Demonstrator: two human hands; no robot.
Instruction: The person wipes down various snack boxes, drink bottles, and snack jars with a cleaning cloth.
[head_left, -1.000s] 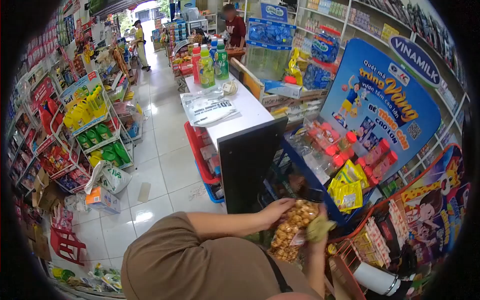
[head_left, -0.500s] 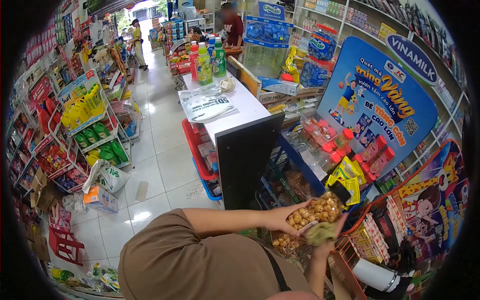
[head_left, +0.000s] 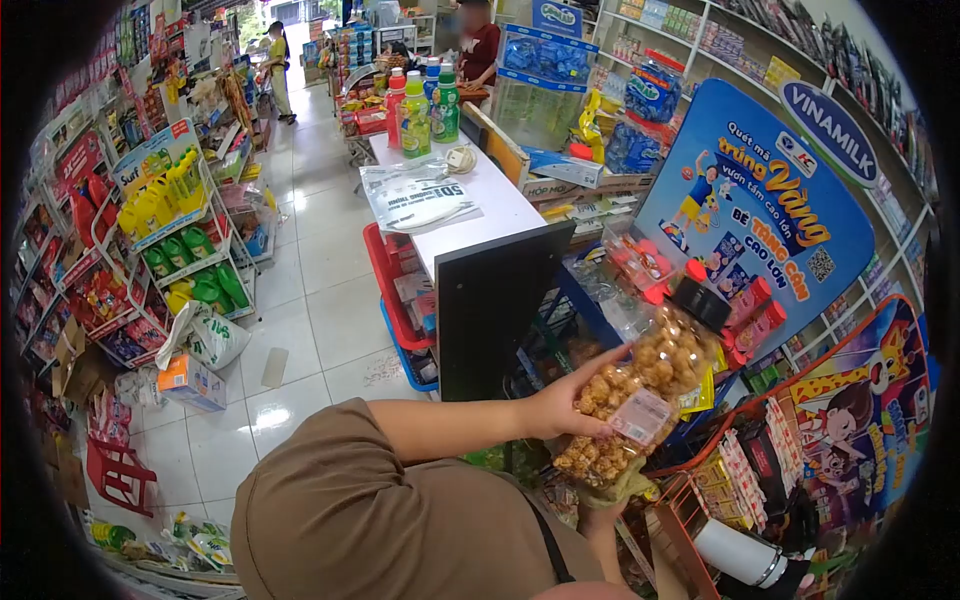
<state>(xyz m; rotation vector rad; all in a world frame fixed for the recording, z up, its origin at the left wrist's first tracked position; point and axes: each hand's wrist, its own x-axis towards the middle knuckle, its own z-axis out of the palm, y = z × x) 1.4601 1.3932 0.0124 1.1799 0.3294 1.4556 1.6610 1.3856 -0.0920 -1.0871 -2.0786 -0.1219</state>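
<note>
Head view — tilted snack jar (head_left: 645, 392) partly hiding yellow packets (head_left: 699, 395).

Lower right of frame: left hand (head_left: 572, 402) grips a tilted jar (head_left: 640, 392), black lid (head_left: 702, 302) toward upper right; right hand (head_left: 602, 522) holds a cloth (head_left: 604, 496) at the jar's base. Upper centre: bottles (head_left: 415, 122) stand on a white counter (head_left: 488, 226). Right: blue sign (head_left: 740, 215).

Grocery shop. Vinamilk promo board (head_left: 765, 190) beyond and right of the left hand (head_left: 570, 403), packed shelves (head_left: 700, 35) behind that; white counter (head_left: 492, 218) with drink bottles (head_left: 415, 125) ahead-left of it; Surf-branded rack (head_left: 150, 163) of yellow and green bottles (head_left: 165, 208) well to its left.
</note>
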